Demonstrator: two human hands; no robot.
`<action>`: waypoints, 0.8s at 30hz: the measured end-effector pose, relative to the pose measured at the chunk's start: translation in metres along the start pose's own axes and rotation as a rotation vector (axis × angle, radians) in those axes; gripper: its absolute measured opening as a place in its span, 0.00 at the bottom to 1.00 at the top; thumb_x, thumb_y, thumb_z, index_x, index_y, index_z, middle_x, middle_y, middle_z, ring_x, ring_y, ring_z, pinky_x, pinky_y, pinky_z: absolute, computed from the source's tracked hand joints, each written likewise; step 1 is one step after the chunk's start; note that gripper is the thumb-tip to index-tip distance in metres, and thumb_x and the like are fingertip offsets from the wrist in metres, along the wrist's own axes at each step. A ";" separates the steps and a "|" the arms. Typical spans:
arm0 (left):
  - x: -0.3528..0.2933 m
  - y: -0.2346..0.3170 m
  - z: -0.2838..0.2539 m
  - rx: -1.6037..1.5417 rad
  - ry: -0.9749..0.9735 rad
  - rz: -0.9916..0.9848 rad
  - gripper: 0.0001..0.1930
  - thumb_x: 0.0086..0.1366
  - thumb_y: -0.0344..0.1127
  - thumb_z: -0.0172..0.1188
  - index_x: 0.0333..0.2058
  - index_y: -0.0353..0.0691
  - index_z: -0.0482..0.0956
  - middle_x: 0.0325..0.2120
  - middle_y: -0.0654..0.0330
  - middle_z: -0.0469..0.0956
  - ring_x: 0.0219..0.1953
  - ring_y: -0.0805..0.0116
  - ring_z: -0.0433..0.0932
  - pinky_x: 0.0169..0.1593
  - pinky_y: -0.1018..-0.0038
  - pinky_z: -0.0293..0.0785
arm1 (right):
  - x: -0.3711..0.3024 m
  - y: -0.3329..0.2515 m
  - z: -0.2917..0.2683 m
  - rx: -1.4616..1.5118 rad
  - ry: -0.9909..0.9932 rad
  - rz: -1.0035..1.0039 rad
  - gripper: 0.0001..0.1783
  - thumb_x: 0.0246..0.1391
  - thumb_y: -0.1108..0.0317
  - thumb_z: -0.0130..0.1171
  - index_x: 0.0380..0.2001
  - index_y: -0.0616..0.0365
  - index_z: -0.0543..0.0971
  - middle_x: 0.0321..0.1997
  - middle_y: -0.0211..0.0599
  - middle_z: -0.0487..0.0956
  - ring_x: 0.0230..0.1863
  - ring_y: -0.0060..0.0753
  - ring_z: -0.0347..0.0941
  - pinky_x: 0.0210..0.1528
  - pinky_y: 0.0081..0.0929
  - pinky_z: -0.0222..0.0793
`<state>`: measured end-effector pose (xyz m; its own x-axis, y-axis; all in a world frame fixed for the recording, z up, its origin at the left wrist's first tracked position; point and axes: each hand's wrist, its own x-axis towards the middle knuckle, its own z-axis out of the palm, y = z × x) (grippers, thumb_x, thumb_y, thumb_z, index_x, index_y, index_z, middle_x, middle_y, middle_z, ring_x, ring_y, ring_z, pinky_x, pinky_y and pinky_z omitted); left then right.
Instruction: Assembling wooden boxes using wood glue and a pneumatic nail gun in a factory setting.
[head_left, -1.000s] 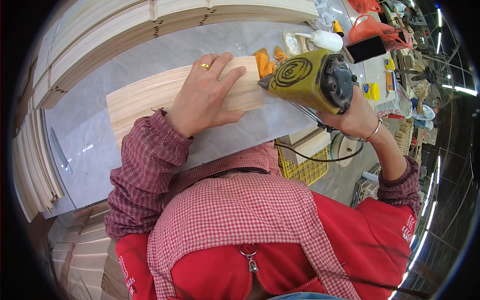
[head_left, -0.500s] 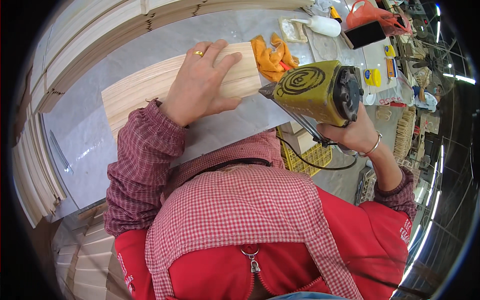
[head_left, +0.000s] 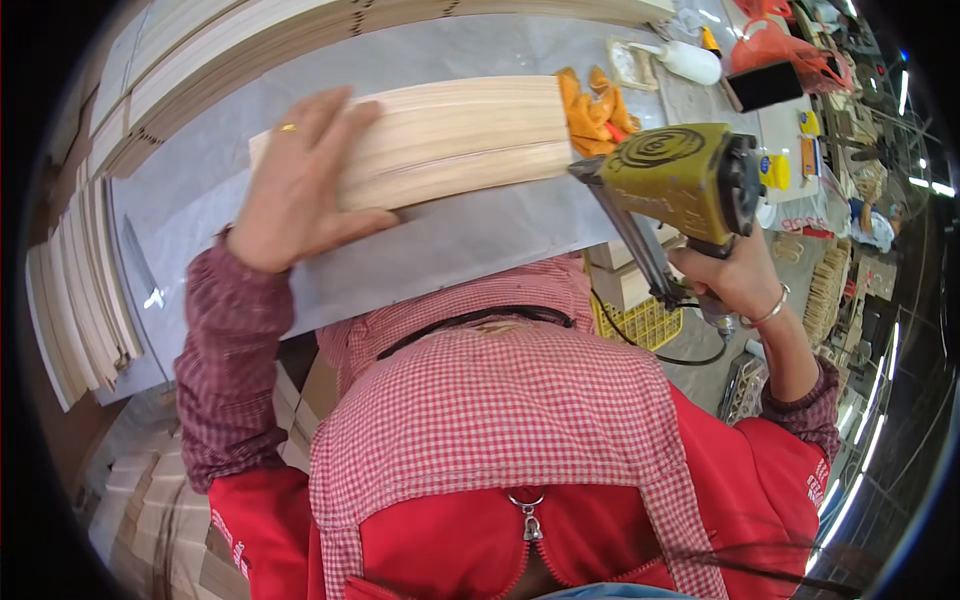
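A pale wooden board (head_left: 470, 130), with seams along its length, lies on the grey-topped table (head_left: 430, 235) in front of me. My left hand (head_left: 305, 190) rests over its left end, a ring on one finger, fingers spread and the thumb pointing right. It is slightly blurred. My right hand (head_left: 733, 278) is wrapped round the handle of a worn yellow-green nail gun (head_left: 675, 168) with a black cap. The gun's nose points left, close by the board's right near corner; I cannot tell whether they touch. An orange cloth (head_left: 592, 108) lies against the board's right end.
Stacked boards (head_left: 270, 55) line the table's far side, with more boards (head_left: 85, 290) at the left. Thin metal strips (head_left: 140, 265) lie nearby. At the far right are a white bottle (head_left: 690, 63), a phone (head_left: 765, 86) and a red bag (head_left: 785, 50). A yellow crate (head_left: 645, 325) stands below the edge.
My left hand has slid left along the board to its left end. The right hand still grips the nail gun beside the board's right end. The whole view has shifted slightly.
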<state>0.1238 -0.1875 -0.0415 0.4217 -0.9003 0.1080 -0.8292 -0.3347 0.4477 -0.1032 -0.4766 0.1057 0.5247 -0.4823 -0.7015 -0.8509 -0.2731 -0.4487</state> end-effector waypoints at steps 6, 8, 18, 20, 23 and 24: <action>-0.023 -0.010 -0.016 0.059 -0.052 -0.071 0.48 0.36 0.40 0.74 0.60 0.47 0.62 0.59 0.54 0.62 0.59 0.53 0.61 0.61 0.62 0.60 | -0.001 -0.023 0.012 0.009 -0.041 0.149 0.17 0.37 0.77 0.61 0.36 0.64 0.75 0.27 0.33 0.77 0.25 0.27 0.70 0.29 0.21 0.67; -0.023 -0.009 -0.014 0.068 -0.037 -0.067 0.47 0.36 0.39 0.73 0.60 0.47 0.63 0.59 0.53 0.62 0.59 0.53 0.62 0.61 0.62 0.60 | -0.005 -0.034 0.020 -0.011 -0.052 0.110 0.18 0.36 0.77 0.62 0.36 0.64 0.75 0.28 0.33 0.78 0.26 0.27 0.70 0.30 0.22 0.67; -0.013 0.006 -0.004 0.125 0.102 0.012 0.45 0.35 0.39 0.73 0.57 0.43 0.67 0.57 0.52 0.65 0.57 0.53 0.65 0.62 0.65 0.60 | -0.015 -0.058 0.044 -0.028 -0.129 -0.067 0.20 0.36 0.77 0.63 0.39 0.65 0.75 0.33 0.35 0.79 0.31 0.28 0.71 0.36 0.23 0.69; -0.011 0.009 -0.001 0.149 0.131 0.027 0.42 0.37 0.42 0.73 0.54 0.40 0.69 0.55 0.51 0.67 0.56 0.54 0.66 0.61 0.65 0.61 | -0.014 -0.057 0.045 -0.026 -0.135 -0.076 0.20 0.36 0.77 0.63 0.38 0.65 0.75 0.32 0.35 0.79 0.30 0.28 0.71 0.36 0.23 0.69; -0.010 0.010 0.001 0.155 0.150 0.029 0.40 0.38 0.44 0.72 0.53 0.38 0.70 0.54 0.50 0.67 0.55 0.54 0.67 0.61 0.66 0.61 | -0.014 -0.059 0.048 -0.032 -0.131 -0.055 0.19 0.36 0.77 0.63 0.38 0.65 0.75 0.31 0.35 0.78 0.29 0.27 0.70 0.34 0.22 0.68; -0.010 0.009 0.002 0.150 0.150 0.027 0.40 0.38 0.44 0.73 0.53 0.38 0.70 0.54 0.50 0.67 0.55 0.54 0.67 0.61 0.66 0.61 | -0.015 -0.060 0.050 -0.034 -0.123 -0.029 0.19 0.37 0.77 0.62 0.37 0.65 0.75 0.30 0.35 0.78 0.27 0.27 0.70 0.32 0.21 0.68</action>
<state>0.1109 -0.1821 -0.0401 0.4394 -0.8616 0.2542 -0.8815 -0.3591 0.3066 -0.0590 -0.4114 0.1149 0.5466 -0.3681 -0.7522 -0.8345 -0.3145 -0.4525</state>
